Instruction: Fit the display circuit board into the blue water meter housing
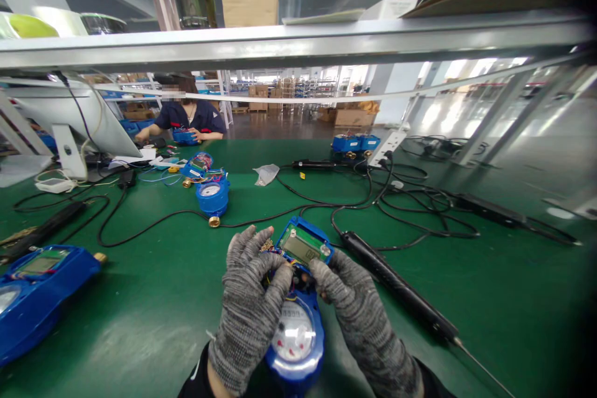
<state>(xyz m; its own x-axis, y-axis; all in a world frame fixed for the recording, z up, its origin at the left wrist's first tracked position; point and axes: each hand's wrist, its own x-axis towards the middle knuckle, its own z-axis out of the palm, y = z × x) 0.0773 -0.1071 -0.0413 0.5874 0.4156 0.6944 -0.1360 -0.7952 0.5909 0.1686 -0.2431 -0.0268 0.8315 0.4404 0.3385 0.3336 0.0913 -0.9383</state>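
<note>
A blue water meter [298, 336] with a round dial and a lifted LCD module [304, 245] lies on the green table in front of me. My left hand [249, 308], in a grey knit glove, rests on the meter's left side with fingers over the wiring between dial and module. My right hand [354, 308], gloved too, grips the meter's right side, its fingertips by the module's lower edge. A black electric screwdriver [396, 289] lies just right of my right hand, tip pointing toward me.
Another blue meter [40, 289] lies at the left edge, and one more [212, 194] stands farther back. Black cables [410, 205] loop across the table's middle. A power strip [389, 144], a monitor [60, 112] and a seated person [186, 118] are at the far side.
</note>
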